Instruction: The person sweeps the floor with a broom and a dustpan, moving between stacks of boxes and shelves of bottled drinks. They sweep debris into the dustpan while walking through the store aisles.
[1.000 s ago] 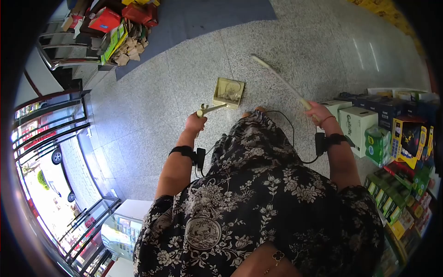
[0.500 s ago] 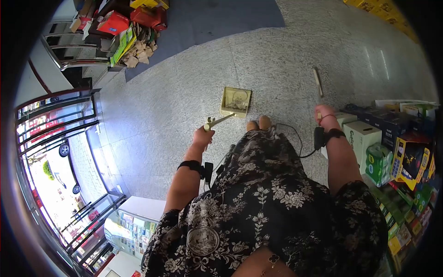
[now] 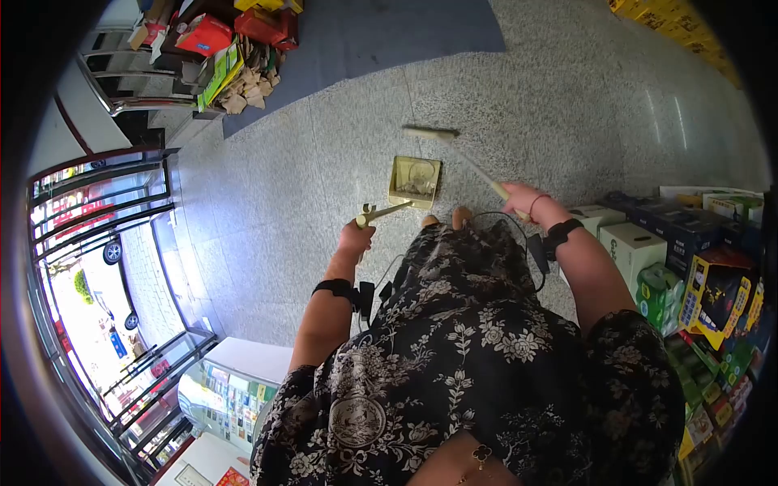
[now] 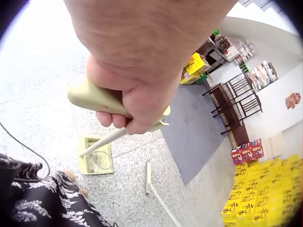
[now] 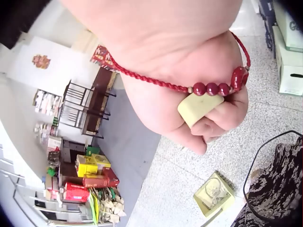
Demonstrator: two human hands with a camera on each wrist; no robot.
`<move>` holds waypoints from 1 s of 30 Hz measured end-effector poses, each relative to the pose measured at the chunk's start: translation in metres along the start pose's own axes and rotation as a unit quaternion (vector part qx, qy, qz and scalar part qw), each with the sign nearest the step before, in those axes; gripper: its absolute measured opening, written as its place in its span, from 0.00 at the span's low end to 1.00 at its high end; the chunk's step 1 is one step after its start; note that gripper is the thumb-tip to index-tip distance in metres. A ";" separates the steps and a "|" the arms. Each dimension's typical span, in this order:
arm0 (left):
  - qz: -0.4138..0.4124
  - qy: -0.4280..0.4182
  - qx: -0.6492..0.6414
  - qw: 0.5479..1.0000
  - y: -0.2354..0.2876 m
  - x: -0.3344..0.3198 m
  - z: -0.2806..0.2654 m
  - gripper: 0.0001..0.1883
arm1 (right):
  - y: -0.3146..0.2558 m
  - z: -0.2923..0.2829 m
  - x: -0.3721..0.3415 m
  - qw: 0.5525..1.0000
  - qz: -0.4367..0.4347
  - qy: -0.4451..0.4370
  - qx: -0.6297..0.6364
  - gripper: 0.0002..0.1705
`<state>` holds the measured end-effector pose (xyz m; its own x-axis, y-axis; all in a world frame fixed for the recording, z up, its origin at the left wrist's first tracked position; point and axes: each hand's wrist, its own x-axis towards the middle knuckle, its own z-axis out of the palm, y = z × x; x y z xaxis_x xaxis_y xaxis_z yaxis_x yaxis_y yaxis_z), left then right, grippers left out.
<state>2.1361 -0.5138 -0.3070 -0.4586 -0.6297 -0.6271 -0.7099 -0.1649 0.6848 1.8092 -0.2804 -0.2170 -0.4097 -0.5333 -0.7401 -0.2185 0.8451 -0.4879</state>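
Note:
My left hand (image 3: 356, 237) grips the pale yellow-green handle of a long-handled dustpan (image 3: 397, 174), which rests on the floor in front of the feet. Inside the pan, the left wrist view shows a clear, rounded, crumpled-looking thing (image 4: 101, 160). With fingers curled round its pale grip, my right hand (image 3: 527, 202) holds a broom (image 3: 478, 170). The broom's narrow head (image 3: 429, 132) lies just beyond the dustpan's far edge, low at the floor. In the right wrist view, the grip's end (image 5: 201, 108) pokes out of the fist below a red beaded bracelet.
Speckled stone floor (image 3: 324, 162) surrounds the dustpan, with a grey mat (image 3: 389, 40) farther ahead. Stacked boxes (image 3: 636, 243) stand close on the right. Cartons and torn cardboard (image 3: 247, 89) sit far left. A thin black cable (image 3: 506, 215) loops near the feet.
The broom swung out to the right, then back left, and its head is now beyond the dustpan. My right hand moved left with it. The left hand and dustpan stay nearly in place.

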 end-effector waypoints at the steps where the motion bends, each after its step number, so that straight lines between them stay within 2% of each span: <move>1: 0.001 0.000 0.000 1.000 0.001 0.000 -0.001 0.17 | -0.014 0.002 -0.008 0.998 0.032 -0.051 -0.014 0.39; 5: -0.001 -0.009 -0.002 1.000 0.008 -0.001 -0.002 0.16 | -0.012 0.010 -0.001 0.990 -0.002 -0.112 -0.089 0.35; 7: 0.000 -0.008 0.006 1.000 0.009 0.001 -0.003 0.16 | -0.012 0.009 -0.007 0.991 -0.015 -0.101 -0.082 0.33; 9: -0.018 -0.015 0.010 1.000 0.006 0.006 -0.003 0.16 | -0.011 -0.002 -0.017 0.989 0.038 -0.135 0.036 0.33; 10: -0.016 -0.016 0.010 1.000 0.007 0.007 -0.003 0.16 | -0.011 -0.009 -0.023 0.990 0.037 -0.133 0.036 0.33; 12: -0.005 -0.012 0.008 1.000 0.009 0.006 -0.005 0.16 | -0.009 -0.024 -0.038 0.973 0.084 -0.103 0.191 0.35; 17: 0.010 -0.030 0.023 0.999 0.007 0.010 -0.005 0.16 | 0.032 -0.049 -0.056 0.972 0.066 -0.035 0.221 0.36; 19: 0.016 -0.039 0.039 0.998 0.006 0.012 -0.003 0.16 | 0.049 -0.054 -0.063 0.959 0.063 0.036 0.272 0.35; 24: 0.014 -0.042 0.078 0.996 0.008 0.010 -0.001 0.16 | 0.087 -0.069 -0.071 0.916 0.064 0.102 0.383 0.20; 25: 0.014 -0.044 0.081 0.996 0.007 0.011 -0.003 0.16 | 0.092 -0.066 -0.068 0.915 0.065 0.103 0.385 0.20; 27: 0.018 -0.052 0.081 0.995 0.004 0.013 -0.004 0.16 | 0.103 -0.061 -0.062 0.915 0.064 0.183 0.354 0.16; 30: 0.026 -0.057 0.074 0.995 0.000 0.012 -0.004 0.17 | 0.125 -0.050 -0.039 0.905 0.066 0.237 0.348 0.13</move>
<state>2.1324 -0.5246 -0.3129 -0.5483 -0.5424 -0.6365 -0.7506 -0.0164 0.6606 1.7541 -0.1519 -0.2260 -0.7607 -0.2136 -0.6130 0.4039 0.5835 -0.7045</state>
